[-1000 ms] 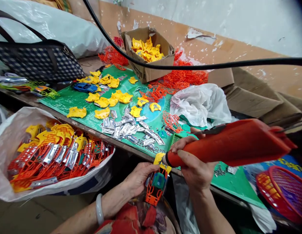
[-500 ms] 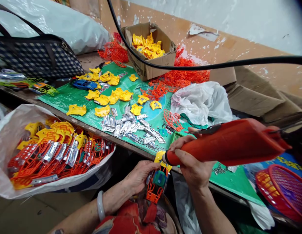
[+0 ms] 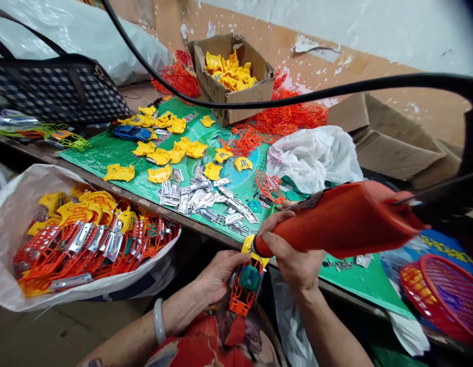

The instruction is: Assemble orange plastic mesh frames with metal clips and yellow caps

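Note:
Low in the middle, my left hand [image 3: 217,275] grips a toy car body [image 3: 247,283] with an orange frame, a dark green middle and a yellow front. My right hand [image 3: 293,257] is wrapped round a red electric screwdriver [image 3: 328,224], tilted with its tip on the yellow part of the car. The exact contact at the tip is partly hidden. On the green mat beyond my hands lie silver plastic strips [image 3: 200,196] in a pile and several yellow car parts [image 3: 160,174]. An orange frame [image 3: 270,187] rests nearby.
At left, a white sack [image 3: 15,204] holds several assembled car bodies. Behind the mat stands a cardboard box [image 3: 236,104] of yellow parts. A black cable [image 3: 297,96] arches across the view. A crumpled white bag [image 3: 313,155], a red basket [image 3: 439,295] and small screws [image 3: 338,263] lie to the right.
The screwdriver's rear end has swung left and slightly down, and my right hand has shifted a little left with it. The black cable has moved too. My left hand keeps its hold on the car body.

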`<state>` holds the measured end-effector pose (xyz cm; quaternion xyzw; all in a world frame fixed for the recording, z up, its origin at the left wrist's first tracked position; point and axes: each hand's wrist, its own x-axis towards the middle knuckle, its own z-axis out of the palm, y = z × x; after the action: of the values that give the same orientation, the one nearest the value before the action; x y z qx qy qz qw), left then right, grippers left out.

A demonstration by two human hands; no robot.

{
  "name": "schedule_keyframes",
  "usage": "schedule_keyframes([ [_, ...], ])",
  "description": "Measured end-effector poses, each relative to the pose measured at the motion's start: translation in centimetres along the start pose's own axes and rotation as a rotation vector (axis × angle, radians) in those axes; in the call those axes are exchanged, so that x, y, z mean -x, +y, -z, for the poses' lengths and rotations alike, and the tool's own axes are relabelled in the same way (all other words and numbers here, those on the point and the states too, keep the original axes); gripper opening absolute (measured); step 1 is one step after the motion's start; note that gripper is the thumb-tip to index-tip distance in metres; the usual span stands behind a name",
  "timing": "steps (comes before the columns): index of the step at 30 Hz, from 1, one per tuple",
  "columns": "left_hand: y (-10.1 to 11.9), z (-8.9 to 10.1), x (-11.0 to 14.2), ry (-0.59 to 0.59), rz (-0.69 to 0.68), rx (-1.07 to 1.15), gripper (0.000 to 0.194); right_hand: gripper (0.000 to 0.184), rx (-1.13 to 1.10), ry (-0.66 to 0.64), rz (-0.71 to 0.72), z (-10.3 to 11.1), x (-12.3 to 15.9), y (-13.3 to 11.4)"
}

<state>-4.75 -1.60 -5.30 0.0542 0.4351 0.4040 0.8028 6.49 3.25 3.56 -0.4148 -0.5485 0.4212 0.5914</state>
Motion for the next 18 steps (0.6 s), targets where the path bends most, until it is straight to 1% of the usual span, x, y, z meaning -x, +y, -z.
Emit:
schedule_keyframes([
  [3,-0.1,0.0,-0.1,-0.009,-0.002,0.008,0.024,0.046,-0.042,0.015,-0.022,-0.3,-0.1,0.0],
  [7,0.1,-0.1,0.1,-0.029,-0.015,0.003,0.025,0.041,-0.117,0.051,-0.06,-0.6,-0.1,-0.3],
  [10,0.3,-0.2,0.7,-0.064,-0.039,-0.003,0.027,0.028,-0.133,0.048,-0.049,-0.3,-0.2,-1.0],
  [12,0.4,-0.4,1.3,-0.091,-0.055,-0.009,0.028,0.023,-0.138,0.081,-0.011,0.4,-0.7,-1.8],
  [14,0.6,-0.7,2.1,-0.118,-0.066,-0.023,0.032,0.026,-0.147,0.147,0.036,1.3,-1.5,-2.8],
  [16,0.8,-1.0,2.7,-0.153,-0.074,-0.044,0.037,0.027,-0.139,0.196,0.083,2.6,-2.9,-3.6],
  [18,0.9,-1.3,3.1,-0.195,-0.078,-0.061,0.039,0.023,-0.085,0.243,0.129,4.2,-4.7,-3.9],
])
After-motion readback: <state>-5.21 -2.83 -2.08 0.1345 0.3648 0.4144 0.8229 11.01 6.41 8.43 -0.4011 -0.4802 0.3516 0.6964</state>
